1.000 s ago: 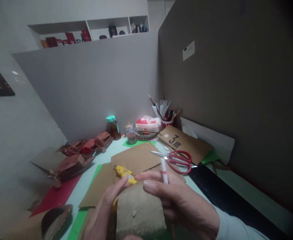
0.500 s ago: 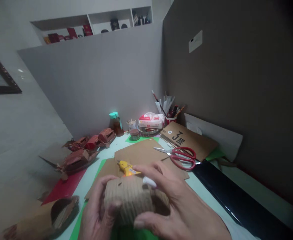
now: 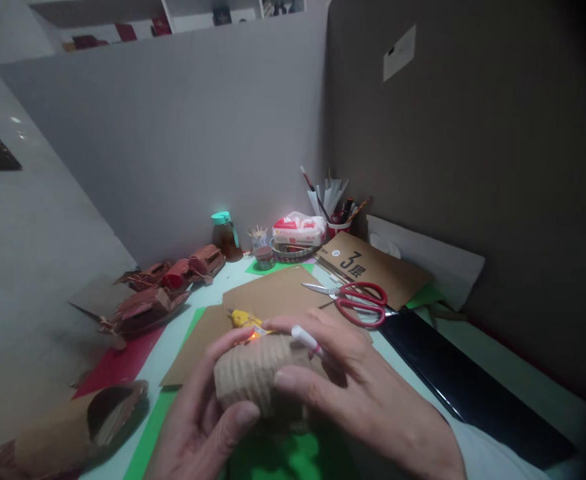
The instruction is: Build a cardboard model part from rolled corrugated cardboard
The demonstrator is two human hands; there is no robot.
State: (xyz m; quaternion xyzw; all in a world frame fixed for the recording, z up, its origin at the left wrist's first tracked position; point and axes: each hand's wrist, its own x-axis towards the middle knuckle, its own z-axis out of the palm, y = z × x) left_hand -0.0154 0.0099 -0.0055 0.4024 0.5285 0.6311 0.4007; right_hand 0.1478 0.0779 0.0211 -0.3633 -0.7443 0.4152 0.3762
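Corrugated brown cardboard piece (image 3: 255, 370), bent into a curve, gripped by both hands (image 3: 293, 407).

scissors (image 3: 353, 301) lie on cardboard sheets (image 3: 277, 293) behind the hands, model boats (image 3: 163, 290) to their left

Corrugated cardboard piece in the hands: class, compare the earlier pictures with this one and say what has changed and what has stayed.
The corrugated cardboard piece was flat and upright a second ago; now both hands have curled it into a roll. The left hand wraps it from below, the right hand from above. The white pen in the right hand has tipped from upright to slanting. The red scissors and yellow glue gun lie as before.
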